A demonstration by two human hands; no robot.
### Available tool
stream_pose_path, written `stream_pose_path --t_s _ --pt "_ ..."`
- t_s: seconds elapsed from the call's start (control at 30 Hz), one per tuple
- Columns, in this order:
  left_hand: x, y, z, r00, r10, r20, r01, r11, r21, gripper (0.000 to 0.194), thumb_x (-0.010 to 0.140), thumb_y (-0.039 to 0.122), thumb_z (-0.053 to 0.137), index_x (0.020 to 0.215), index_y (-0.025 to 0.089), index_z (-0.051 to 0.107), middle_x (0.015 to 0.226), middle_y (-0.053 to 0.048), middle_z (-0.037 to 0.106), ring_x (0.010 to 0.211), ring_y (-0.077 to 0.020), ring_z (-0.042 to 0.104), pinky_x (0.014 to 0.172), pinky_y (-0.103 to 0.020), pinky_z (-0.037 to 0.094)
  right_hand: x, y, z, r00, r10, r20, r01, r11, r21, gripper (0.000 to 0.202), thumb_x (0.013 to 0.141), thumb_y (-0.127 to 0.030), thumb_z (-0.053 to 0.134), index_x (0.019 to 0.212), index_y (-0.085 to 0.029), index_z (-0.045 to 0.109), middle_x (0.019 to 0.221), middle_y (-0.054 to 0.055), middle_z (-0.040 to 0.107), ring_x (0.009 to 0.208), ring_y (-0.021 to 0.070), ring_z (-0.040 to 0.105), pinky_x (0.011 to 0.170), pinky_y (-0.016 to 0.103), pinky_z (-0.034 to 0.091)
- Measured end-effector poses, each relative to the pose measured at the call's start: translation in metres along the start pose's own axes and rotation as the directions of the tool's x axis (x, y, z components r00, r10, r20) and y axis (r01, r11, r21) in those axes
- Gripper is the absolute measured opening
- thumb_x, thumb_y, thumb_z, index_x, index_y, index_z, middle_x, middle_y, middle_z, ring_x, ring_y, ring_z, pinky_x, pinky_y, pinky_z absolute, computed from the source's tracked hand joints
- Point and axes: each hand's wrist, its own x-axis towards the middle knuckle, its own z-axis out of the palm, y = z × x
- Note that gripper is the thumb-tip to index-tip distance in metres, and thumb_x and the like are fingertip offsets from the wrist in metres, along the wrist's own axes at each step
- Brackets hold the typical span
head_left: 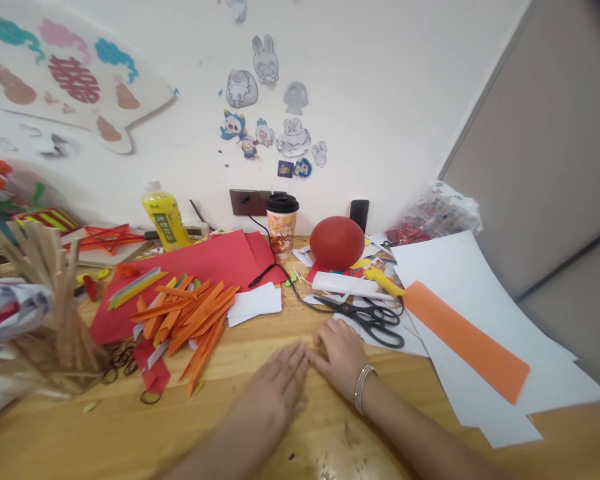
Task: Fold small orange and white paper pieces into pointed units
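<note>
My left grip [278, 379] lies palm down, fingers straight, on the wooden worktop [330, 437] at the lower centre of the frame. Just beside it my right grip [336, 348], a silver bracelet [363, 389] at the wrist, is loosely spread; I see nothing held in either. Black scissors [359, 314] lie just beyond my right fingers, right of centre. Folded orange paper strips [196, 311] heap left of centre; a red balloon [337, 243] rests behind the scissors.
</note>
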Motion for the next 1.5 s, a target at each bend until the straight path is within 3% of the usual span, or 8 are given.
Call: stream_pose_path --t_s 0.27,0.43,0.6,0.7,0.93,1.1,1.37,1.5 --pt "-0.029 -0.002 -0.01 0.953 -0.177 0.244 0.164 0.984 0.073 0.049 0.078 0.034 0.051 0.119 0.007 0.057 0.127 -0.018 0.053 0.113 -0.0293 0.053 0.094 -0.039 0.044 -0.001 0.004 -0.007 0.997 0.062 0.056 -0.067 0.993 0.095 0.015 0.077 -0.032 0.065 0.077 -0.02 0.056 0.084 -0.001 0.057 0.084 0.0175 0.047 0.07 0.028 0.028" --pt "-0.034 -0.005 -0.02 0.973 -0.2 0.114 0.184 0.974 0.132 0.034 0.08 0.02 0.047 0.11 0.017 0.064 0.115 -0.008 0.064 0.107 -0.026 0.058 0.092 -0.042 0.043 -0.002 0.016 -0.014 0.993 0.071 0.092 -0.082 0.99 0.113 0.004 0.08 -0.019 0.06 0.077 -0.02 0.058 0.086 0.0 0.058 0.084 0.0173 0.048 0.07 0.027 0.028" --pt "-0.025 -0.005 -0.016 0.985 -0.161 -0.062 0.171 0.96 0.223 0.028 0.086 0.018 0.042 0.097 0.013 0.067 0.099 -0.012 0.07 0.092 -0.0254 0.064 0.081 -0.039 0.047 -0.003 0.014 -0.016 0.995 0.042 0.088 -0.056 0.986 0.157 0.006 0.081 -0.017 0.059 0.076 -0.02 0.059 0.085 0.0 0.059 0.085 0.0173 0.048 0.073 0.028 0.029" --pt "-0.022 -0.006 -0.012 0.982 -0.12 -0.148 0.15 0.965 0.213 0.029 0.087 0.019 0.042 0.107 0.013 0.063 0.114 -0.012 0.064 0.105 -0.0253 0.058 0.088 -0.038 0.042 -0.003 0.007 -0.014 0.995 0.035 0.095 -0.052 0.982 0.179 0.006 0.08 -0.019 0.061 0.074 -0.02 0.059 0.084 0.0 0.059 0.085 0.0175 0.048 0.074 0.029 0.03" --pt "-0.023 -0.008 -0.019 0.974 -0.164 0.155 0.152 0.985 0.083 0.044 0.079 0.034 0.052 0.118 0.016 0.059 0.125 -0.01 0.057 0.11 -0.0247 0.056 0.087 -0.035 0.046 -0.004 0.011 -0.015 0.993 0.045 0.112 -0.064 0.984 0.168 0.004 0.077 -0.02 0.063 0.077 -0.02 0.059 0.086 0.001 0.058 0.087 0.0185 0.049 0.075 0.029 0.032" --pt "-0.016 -0.01 -0.02 0.97 -0.237 0.052 0.235 0.971 0.042 0.032 0.086 0.025 0.042 0.107 0.017 0.065 0.118 -0.009 0.062 0.109 -0.025 0.057 0.091 -0.039 0.045 -0.006 0.012 -0.009 0.997 0.035 0.072 -0.048 0.983 0.179 0.005 0.077 -0.017 0.06 0.074 -0.021 0.058 0.084 0.0 0.058 0.085 0.0185 0.049 0.075 0.03 0.032" --pt "-0.015 -0.002 -0.022 0.949 -0.274 0.157 0.271 0.962 0.035 0.035 0.08 0.021 0.05 0.112 0.011 0.061 0.121 -0.012 0.06 0.114 -0.0294 0.052 0.092 -0.044 0.043 -0.004 0.023 -0.017 0.99 0.061 0.125 -0.084 0.979 0.185 0.006 0.076 -0.022 0.062 0.075 -0.02 0.057 0.086 0.001 0.057 0.085 0.0196 0.048 0.073 0.03 0.033" --pt "-0.012 -0.005 -0.025 0.945 -0.32 0.067 0.324 0.944 -0.066 0.021 0.082 0.014 0.049 0.091 0.016 0.067 0.102 -0.009 0.068 0.096 -0.0244 0.06 0.083 -0.037 0.048 -0.005 0.022 -0.018 0.992 0.002 0.127 -0.029 0.978 0.206 0.003 0.077 -0.021 0.061 0.077 -0.021 0.058 0.087 0.001 0.057 0.087 0.0193 0.048 0.075 0.03 0.034"
